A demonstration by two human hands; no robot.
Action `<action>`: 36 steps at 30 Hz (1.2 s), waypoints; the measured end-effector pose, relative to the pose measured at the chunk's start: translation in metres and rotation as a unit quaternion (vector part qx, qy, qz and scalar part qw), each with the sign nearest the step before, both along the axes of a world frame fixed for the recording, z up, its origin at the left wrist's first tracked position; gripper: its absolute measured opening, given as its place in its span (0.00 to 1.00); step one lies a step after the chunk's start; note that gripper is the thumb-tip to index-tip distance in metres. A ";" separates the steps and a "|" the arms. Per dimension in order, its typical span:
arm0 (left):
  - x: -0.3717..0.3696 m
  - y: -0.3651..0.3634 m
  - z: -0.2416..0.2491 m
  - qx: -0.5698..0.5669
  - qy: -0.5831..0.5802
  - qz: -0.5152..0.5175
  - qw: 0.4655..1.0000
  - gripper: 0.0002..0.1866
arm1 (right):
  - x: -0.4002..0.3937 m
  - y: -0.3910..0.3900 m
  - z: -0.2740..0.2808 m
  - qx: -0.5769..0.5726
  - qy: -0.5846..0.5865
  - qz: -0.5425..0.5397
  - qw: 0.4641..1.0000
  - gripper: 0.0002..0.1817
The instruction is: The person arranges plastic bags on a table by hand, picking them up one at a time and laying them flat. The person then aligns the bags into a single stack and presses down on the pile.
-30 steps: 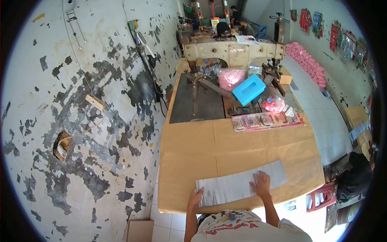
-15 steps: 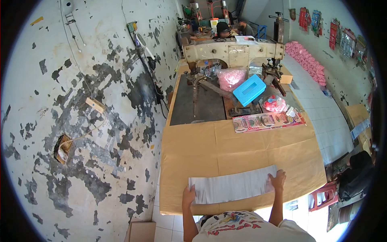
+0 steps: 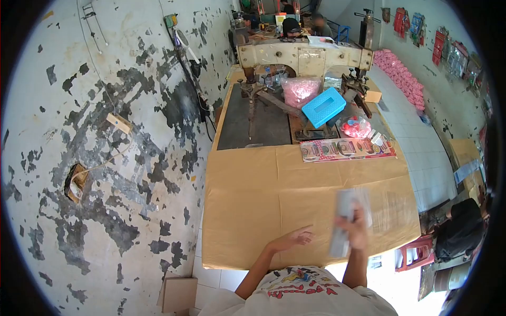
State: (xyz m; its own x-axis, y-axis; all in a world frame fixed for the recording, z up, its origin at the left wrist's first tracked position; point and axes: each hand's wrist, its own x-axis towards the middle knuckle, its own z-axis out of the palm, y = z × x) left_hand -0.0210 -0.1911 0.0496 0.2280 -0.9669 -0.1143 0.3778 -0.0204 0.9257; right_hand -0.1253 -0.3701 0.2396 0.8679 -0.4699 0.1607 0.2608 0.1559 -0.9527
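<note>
My right hand (image 3: 357, 226) is closed around a silvery-grey sheet (image 3: 341, 224), lifted over the right half of the brown-covered table (image 3: 240, 210). The sheet now looks narrow and stands lengthwise away from me, smeared by motion. A paler, see-through part of it shows beyond my fingers. To its left, my left hand (image 3: 300, 237) hovers close over the brown covering with fingers stretched out and nothing in them. A glossy clear patch (image 3: 396, 210) lies on the covering to the right of my right hand.
Across the table stands a cream metal machine frame (image 3: 311, 60). Before it are a bag of pink pieces (image 3: 300, 92), a blue plastic basket (image 3: 324, 107), a small bag of red and pink items (image 3: 356, 127) and a printed strip (image 3: 345, 149). Several people sit beyond; a red stool (image 3: 415, 255) stands right.
My left hand has let go of the sheet's left end and moved right. My right hand has raised the sheet, which has turned from lying wide across the table to narrow and lengthwise.
</note>
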 end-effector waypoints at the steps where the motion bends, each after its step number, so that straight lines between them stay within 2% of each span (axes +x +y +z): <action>1: 0.006 0.014 0.013 -0.053 0.035 -0.007 0.998 0.40 | 0.016 0.021 -0.009 -0.005 0.021 0.019 1.000 0.14; 3: 0.018 0.043 -0.010 -0.137 0.142 0.025 0.980 0.40 | 0.040 0.054 -0.046 -0.077 0.096 0.092 0.988 0.10; 4: 0.020 0.058 -0.023 -0.178 0.196 0.042 0.963 0.40 | 0.052 0.067 -0.079 -0.126 0.149 0.151 0.969 0.11; 5: 0.015 0.075 -0.030 -0.162 0.205 0.127 0.957 0.38 | 0.061 0.080 -0.108 -0.174 0.199 0.210 0.941 0.13; 6: 0.010 0.091 -0.037 -0.145 0.212 0.212 0.943 0.37 | 0.063 0.095 -0.118 -0.174 0.168 0.265 0.934 0.14; 7: 0.007 0.105 -0.051 -0.030 0.188 0.274 0.943 0.35 | 0.065 0.107 -0.129 -0.173 0.135 0.318 0.922 0.16; 8: 0.006 0.119 -0.068 0.085 0.161 0.332 0.925 0.33 | 0.064 0.117 -0.154 -0.240 0.111 0.326 0.908 0.17; 10: 0.001 0.126 -0.070 0.188 0.161 0.402 0.882 0.29 | 0.059 0.135 -0.212 -0.373 0.063 0.337 0.862 0.21; 12: -0.009 0.125 -0.047 0.167 0.218 0.436 0.857 0.25 | 0.043 0.130 -0.234 -0.504 0.054 0.284 0.814 0.25; 13: -0.011 0.124 -0.050 0.163 0.200 0.447 0.857 0.25 | 0.037 0.121 -0.241 -0.565 0.049 0.253 0.784 0.26; 14: -0.014 0.122 -0.054 0.158 0.182 0.457 0.856 0.25 | 0.033 0.110 -0.248 -0.563 0.062 0.211 0.797 0.28; 15: -0.018 0.120 -0.057 0.153 0.165 0.467 0.855 0.25 | 0.030 0.091 -0.256 -0.584 0.095 0.169 0.788 0.29; 18: -0.015 0.118 -0.049 0.210 0.138 0.467 0.848 0.26 | 0.009 0.029 -0.248 -0.631 0.237 0.034 0.738 0.34; 20: -0.012 0.120 -0.069 0.197 0.105 0.477 0.850 0.26 | -0.002 -0.042 -0.282 -0.641 0.301 -0.094 0.700 0.37; 22: -0.013 0.118 -0.075 0.192 0.086 0.479 0.853 0.23 | -0.026 -0.132 -0.317 -0.584 0.389 -0.223 0.677 0.36; 24: -0.012 0.119 -0.063 0.196 0.076 0.475 0.854 0.20 | -0.043 -0.176 -0.287 -0.433 0.575 -0.297 0.627 0.36; 25: -0.015 0.123 -0.064 0.208 0.074 0.482 0.848 0.19 | -0.055 -0.188 -0.266 -0.395 0.594 -0.292 0.637 0.36; 26: -0.014 0.124 -0.064 0.215 0.069 0.491 0.841 0.18 | -0.061 -0.196 -0.250 -0.357 0.608 -0.289 0.648 0.35; 29: -0.001 0.134 -0.075 0.223 0.042 0.471 0.852 0.19 | -0.065 -0.203 -0.254 -0.387 0.550 -0.313 0.671 0.35; 30: 0.001 0.138 -0.084 0.225 0.033 0.456 0.860 0.20 | -0.062 -0.188 -0.253 -0.431 0.531 -0.326 0.653 0.35; 33: 0.008 0.143 -0.109 0.282 -0.026 0.430 0.857 0.18 | -0.039 -0.145 -0.254 -0.437 0.551 -0.331 0.629 0.35; 34: 0.009 0.144 -0.110 0.278 -0.032 0.428 0.859 0.18 | -0.035 -0.136 -0.261 -0.408 0.546 -0.312 0.662 0.37; 36: 0.009 0.145 -0.112 0.270 -0.044 0.425 0.863 0.17 | -0.027 -0.135 -0.280 -0.394 0.540 -0.323 0.670 0.40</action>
